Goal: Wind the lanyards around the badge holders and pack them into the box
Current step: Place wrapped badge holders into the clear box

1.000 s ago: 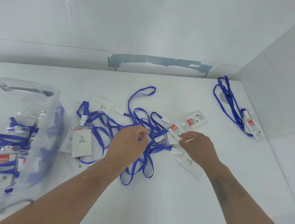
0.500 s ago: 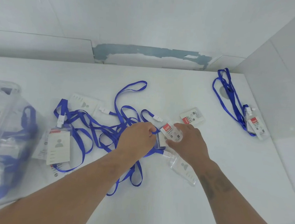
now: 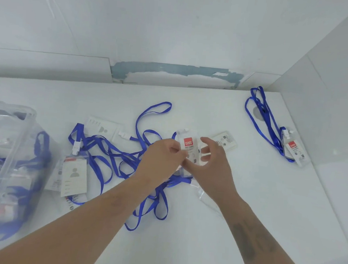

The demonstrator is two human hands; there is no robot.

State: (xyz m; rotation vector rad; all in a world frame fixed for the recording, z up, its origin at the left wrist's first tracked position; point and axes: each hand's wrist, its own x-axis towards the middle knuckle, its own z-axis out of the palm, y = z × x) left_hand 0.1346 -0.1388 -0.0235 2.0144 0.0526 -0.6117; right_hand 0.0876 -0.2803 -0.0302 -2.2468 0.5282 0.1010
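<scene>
Head cam, only view there is. Both hands meet in the middle of the white table (image 3: 212, 239), working on one badge holder (image 3: 189, 148), the one with the red label on its card. The left hand (image 3: 160, 160) pinches the holder's left edge with curled fingers, and the right hand (image 3: 212, 164) has its thumb under the holder's lower edge, with the other fingers curved round the right side. The holder is lifted a bit and tilted up toward the camera, white clip at the top.

Under and left of the hands there's a messy tangle of blue lanyards (image 3: 125, 161) spread over the table. Another badge holder (image 3: 74, 177) with a grey person icon lies flat on the left of that pile, and a paler one (image 3: 101, 128) sits just behind it. One more card holder (image 3: 224, 140) lies just past the right hand.

The clear plastic box (image 3: 14, 161) is at the far left, already holding several wound-up badges. Off at the right by the wall, a separate lanyard with its badge (image 3: 292, 148) lies well apart from everything else.
</scene>
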